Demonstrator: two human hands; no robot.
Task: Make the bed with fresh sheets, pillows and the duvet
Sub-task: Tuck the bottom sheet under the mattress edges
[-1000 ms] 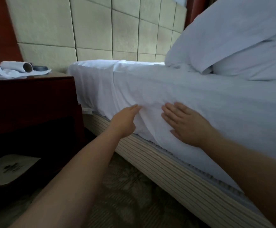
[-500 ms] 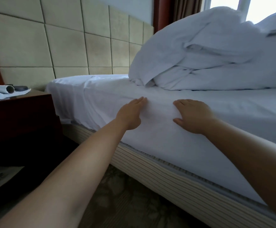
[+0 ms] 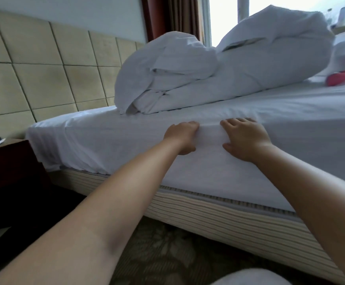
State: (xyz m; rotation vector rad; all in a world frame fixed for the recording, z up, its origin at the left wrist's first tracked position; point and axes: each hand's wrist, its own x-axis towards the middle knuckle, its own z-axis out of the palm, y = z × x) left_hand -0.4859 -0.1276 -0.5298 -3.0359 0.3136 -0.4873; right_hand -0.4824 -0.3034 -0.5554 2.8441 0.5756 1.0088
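Observation:
A white sheet (image 3: 105,140) covers the mattress and hangs down its near side. My left hand (image 3: 180,136) and my right hand (image 3: 243,138) lie side by side on the sheet at the mattress's top edge, palms pressing the side and fingers reaching over the edge. A small ridge of sheet stands between them. Neither hand grips anything that I can see. Behind the hands, a bundled white duvet (image 3: 208,75) is heaped on the bed, from near the headboard towards the right.
A padded beige headboard (image 3: 34,79) stands at the left. The dark wooden nightstand (image 3: 7,161) is close to the bed's corner. The striped bed base (image 3: 229,219) runs below the sheet. A red object (image 3: 344,76) lies on the bed at far right.
Both hands have slid up the hanging side of the sheet to the mattress's top edge. My view has lifted and turned right, showing more of the duvet and the window.

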